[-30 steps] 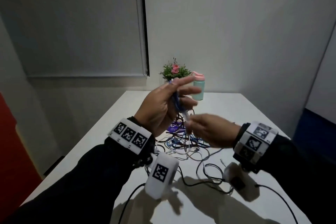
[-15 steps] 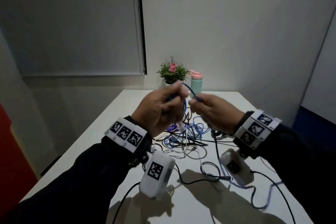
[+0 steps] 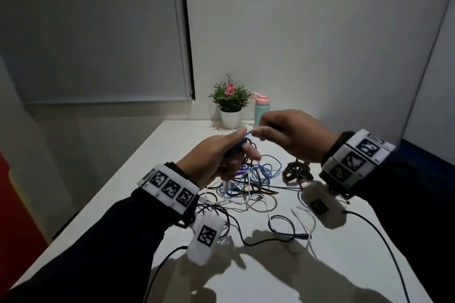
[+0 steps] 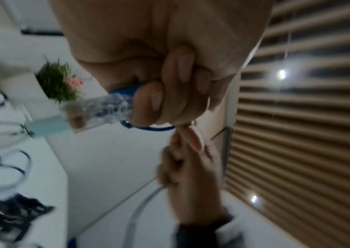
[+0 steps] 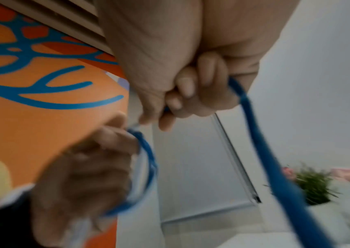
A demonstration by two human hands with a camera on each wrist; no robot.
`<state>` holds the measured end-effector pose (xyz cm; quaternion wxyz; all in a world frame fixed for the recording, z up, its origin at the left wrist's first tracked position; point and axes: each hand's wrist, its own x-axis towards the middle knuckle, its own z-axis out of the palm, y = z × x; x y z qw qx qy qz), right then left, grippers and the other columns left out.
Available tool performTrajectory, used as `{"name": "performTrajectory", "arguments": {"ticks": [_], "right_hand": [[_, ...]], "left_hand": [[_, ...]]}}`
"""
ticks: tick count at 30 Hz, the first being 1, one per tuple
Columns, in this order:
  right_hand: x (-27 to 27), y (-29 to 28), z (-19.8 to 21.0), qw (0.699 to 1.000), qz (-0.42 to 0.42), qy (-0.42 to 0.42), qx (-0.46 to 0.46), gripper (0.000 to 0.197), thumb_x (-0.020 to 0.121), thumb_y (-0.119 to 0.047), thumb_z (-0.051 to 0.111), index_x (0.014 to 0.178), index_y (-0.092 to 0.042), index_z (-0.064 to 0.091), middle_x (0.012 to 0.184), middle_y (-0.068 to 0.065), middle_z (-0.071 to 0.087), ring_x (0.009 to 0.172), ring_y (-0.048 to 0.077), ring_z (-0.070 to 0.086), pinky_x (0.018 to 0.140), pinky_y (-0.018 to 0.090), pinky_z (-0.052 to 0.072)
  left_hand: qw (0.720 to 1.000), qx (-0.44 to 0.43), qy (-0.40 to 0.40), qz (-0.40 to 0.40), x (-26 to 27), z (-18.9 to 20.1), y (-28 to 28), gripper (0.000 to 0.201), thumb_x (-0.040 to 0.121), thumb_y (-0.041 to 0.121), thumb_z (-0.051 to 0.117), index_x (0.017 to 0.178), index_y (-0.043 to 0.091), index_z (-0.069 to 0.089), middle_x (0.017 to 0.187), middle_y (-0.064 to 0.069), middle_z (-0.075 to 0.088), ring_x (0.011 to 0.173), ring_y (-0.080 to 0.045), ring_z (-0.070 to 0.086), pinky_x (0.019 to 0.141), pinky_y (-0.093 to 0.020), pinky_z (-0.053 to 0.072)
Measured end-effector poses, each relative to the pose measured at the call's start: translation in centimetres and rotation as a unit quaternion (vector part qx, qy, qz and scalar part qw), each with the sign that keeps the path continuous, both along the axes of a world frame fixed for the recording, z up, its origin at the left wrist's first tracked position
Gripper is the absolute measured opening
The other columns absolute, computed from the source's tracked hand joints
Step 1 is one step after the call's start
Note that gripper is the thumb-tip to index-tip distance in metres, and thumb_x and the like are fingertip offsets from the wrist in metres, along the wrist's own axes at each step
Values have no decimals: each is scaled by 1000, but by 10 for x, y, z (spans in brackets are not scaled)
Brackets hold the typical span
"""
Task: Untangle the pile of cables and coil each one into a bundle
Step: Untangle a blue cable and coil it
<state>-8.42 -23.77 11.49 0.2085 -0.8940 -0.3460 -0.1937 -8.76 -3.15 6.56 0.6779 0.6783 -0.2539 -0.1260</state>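
Hands have drawn apart, left hand (image 3: 216, 155) lower, right hand (image 3: 293, 135) higher, fingers of both pinching blue cable (image 3: 248, 133).

Both raised above table (image 3: 157, 155): left hand (image 3: 216, 157) fisted around blue cable (image 5: 254, 134); right hand (image 3: 293, 135) pinching it, fingertips nearly meeting.

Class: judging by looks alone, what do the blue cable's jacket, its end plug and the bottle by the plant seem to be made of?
Blue cable: probably matte, flexible plastic or rubber; it bends in smooth loops without shine.
End plug: likely clear hard plastic; the inside shows through it.
Bottle: smooth mint body, perhaps painted metal or plastic; the pink lid looks plastic. Too small to settle.
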Motion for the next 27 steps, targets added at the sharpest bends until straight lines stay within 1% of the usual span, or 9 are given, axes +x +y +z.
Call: {"name": "performTrajectory", "arguments": {"ticks": [4, 8, 10, 13, 16, 20, 22, 24, 27], "right_hand": [[16, 5, -29, 988, 17, 123, 92, 29, 103, -29, 45, 80, -19, 59, 56, -15, 51, 49, -6, 49, 50, 10, 34], [5, 17, -68, 977, 17, 188, -101, 20, 104, -34, 43, 89, -24, 53, 73, -14, 51, 63, -5, 47, 65, 19, 37], [-10, 22, -78, 973, 32, 171, -152, 20, 103, -40, 43, 91, -27, 51, 72, -15, 51, 64, -6, 47, 64, 18, 36], [-30, 25, -65, 983, 53, 94, -152, 25, 100, -46, 44, 85, -27, 45, 67, -10, 48, 61, 2, 46, 55, 18, 32], [-45, 30, -39, 989, 82, 16, -122, 25, 100, -40, 51, 82, -26, 41, 61, -11, 39, 61, 16, 35, 57, 26, 32], [-37, 23, 2, 996, 54, -64, -26, 19, 96, -28, 60, 80, -26, 50, 58, -13, 44, 60, 7, 45, 55, 19, 32], [-22, 12, 18, 997, 4, -80, -13, 19, 95, -31, 61, 83, -17, 62, 63, -9, 48, 59, 10, 42, 58, 24, 32], [-12, 3, 21, 998, -18, -61, 15, 20, 97, -30, 59, 91, -14, 67, 66, -9, 50, 60, 7, 45, 58, 20, 32], [-8, 2, 12, 998, 15, 12, 63, 23, 101, -26, 50, 106, -11, 67, 67, -16, 51, 61, -6, 50, 58, 13, 32]], "left_hand": [[982, -180, 8, -56, -5, 22, -1, 37, 100, 36, 47, 100, 7, 69, 43, 10, 34, 33, -3, 25, 47, -25, 16], [951, -308, 0, 36, 7, 38, 9, 43, 107, 33, 36, 122, 0, 60, 64, 7, 62, 38, -3, 40, 51, -20, 27], [948, -299, -24, 103, 12, 40, 18, 41, 107, 31, 37, 122, 0, 58, 87, -3, 75, 47, -6, 53, 53, -17, 43], [960, -185, -72, 200, 17, 26, 24, 36, 107, 29, 38, 127, 3, 53, 118, -13, 72, 66, -14, 69, 66, -24, 56], [970, -32, -103, 217, 15, 6, 18, 31, 108, 26, 39, 127, 8, 54, 102, -3, 76, 72, -15, 72, 68, -28, 56], [978, 94, -127, 139, 7, -8, 6, 38, 108, 30, 37, 109, 1, 61, 59, -2, 60, 42, -15, 51, 44, -25, 43], [989, 59, -84, 106, 1, -4, 1, 56, 104, 47, 36, 99, 2, 69, 49, 1, 34, 38, -13, 27, 39, -23, 25], [997, 5, -41, 71, -4, 5, -3, 63, 98, 59, 39, 79, 7, 68, 47, 6, 24, 40, -13, 17, 45, -29, 14], [998, -61, -4, 13, -10, 11, -4, 51, 99, 51, 44, 63, 17, 50, 46, 5, 23, 38, -14, 16, 41, -27, 18]]}}
